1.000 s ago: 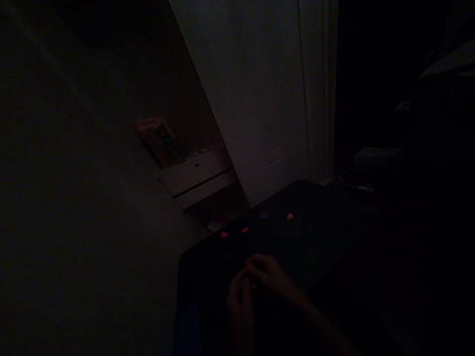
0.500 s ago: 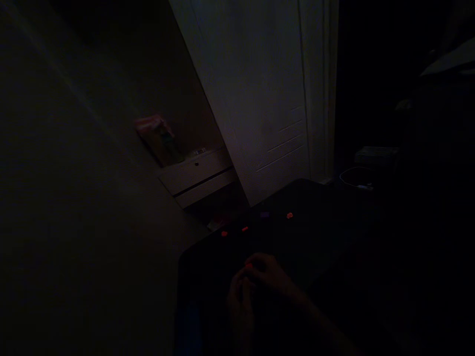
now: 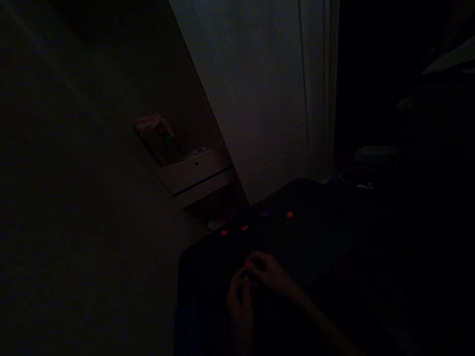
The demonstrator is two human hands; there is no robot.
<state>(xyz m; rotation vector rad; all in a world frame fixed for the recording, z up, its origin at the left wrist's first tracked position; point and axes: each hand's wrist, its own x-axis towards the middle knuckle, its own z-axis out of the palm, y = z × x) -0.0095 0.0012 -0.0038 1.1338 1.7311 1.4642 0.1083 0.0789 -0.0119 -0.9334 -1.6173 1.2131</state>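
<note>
Red piece (image 3: 249,265) sits pinched at your right hand (image 3: 267,273), low and near the middle of your view, and the clock below is read from it, with twelve pointing to the top of the view. Your right thumb and index finger close on it from about three o'clock, and your right forearm runs off toward four. Your left hand (image 3: 237,294) comes up from six and seven o'clock, its fingers bent and reaching right up to the right fingertips. The light is too dim to tell you whether the left fingers grasp the piece too or only touch beside it.

Beyond your hands, small things lie apart on the dark table (image 3: 315,232). You have a red lump (image 3: 224,233) between ten and eleven o'clock, a short red bar (image 3: 244,228) near twelve, a dim purple block (image 3: 264,214) around one, and an orange-pink lump (image 3: 290,214) between one and two. At eight o'clock there is a dark blue patch (image 3: 188,324), too murky for you to make out. Past the table, a pale door panel (image 3: 260,99) stands at twelve, a drawer unit (image 3: 185,179) at eleven, and a thin pale loop (image 3: 347,171) at two.
</note>
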